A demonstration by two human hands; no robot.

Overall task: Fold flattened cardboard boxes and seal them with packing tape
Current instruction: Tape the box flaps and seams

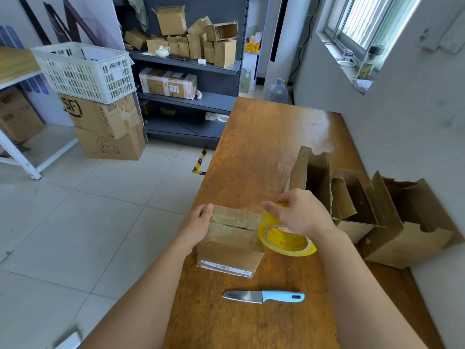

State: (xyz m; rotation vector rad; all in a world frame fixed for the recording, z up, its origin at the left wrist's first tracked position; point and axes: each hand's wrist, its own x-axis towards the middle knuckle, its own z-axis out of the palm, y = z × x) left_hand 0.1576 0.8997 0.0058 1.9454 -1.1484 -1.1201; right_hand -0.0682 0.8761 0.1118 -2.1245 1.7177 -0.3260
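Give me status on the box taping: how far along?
Done: three folded boxes stand by the wall, flaps open; whether they are taped is hidden. In hand: the left hand grips the closed box, and the right hand holds the tape roll at its right edge, so the top seam looks mid-taping. Left: probably cutting free; the knife lies untouched on the table.

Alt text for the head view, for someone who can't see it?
The left hand steadies a small cardboard box on a wooden table while the right hand holds a yellow tape roll at the box's right edge. A blue-handled knife lies nearer the person; open boxes stand beside the wall.
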